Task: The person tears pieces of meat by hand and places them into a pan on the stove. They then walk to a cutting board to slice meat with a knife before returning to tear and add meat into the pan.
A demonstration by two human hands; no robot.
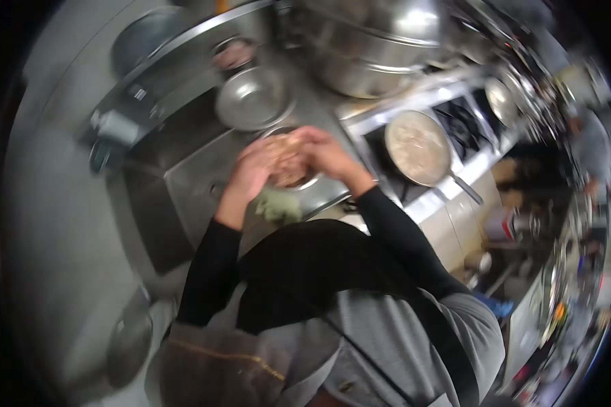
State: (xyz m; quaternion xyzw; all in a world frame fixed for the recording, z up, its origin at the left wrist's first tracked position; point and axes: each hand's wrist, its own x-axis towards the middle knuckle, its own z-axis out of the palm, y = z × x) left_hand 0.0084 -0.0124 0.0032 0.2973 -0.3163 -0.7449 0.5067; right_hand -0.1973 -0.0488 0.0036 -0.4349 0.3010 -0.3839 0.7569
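Left hand [252, 166] and right hand [327, 153] are curving half-open around pinkish food [290, 168], grip unclear. Pan [417, 148] is resting at three o'clock.

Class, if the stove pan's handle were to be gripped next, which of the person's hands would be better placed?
Probably the right hand: it is nearer the handle, which lies on that side. The left hand is farther away, toward the sink.

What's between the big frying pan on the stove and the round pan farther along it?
A black burner grate with nothing on it lies between the frying pan and the round pan, in the head view.
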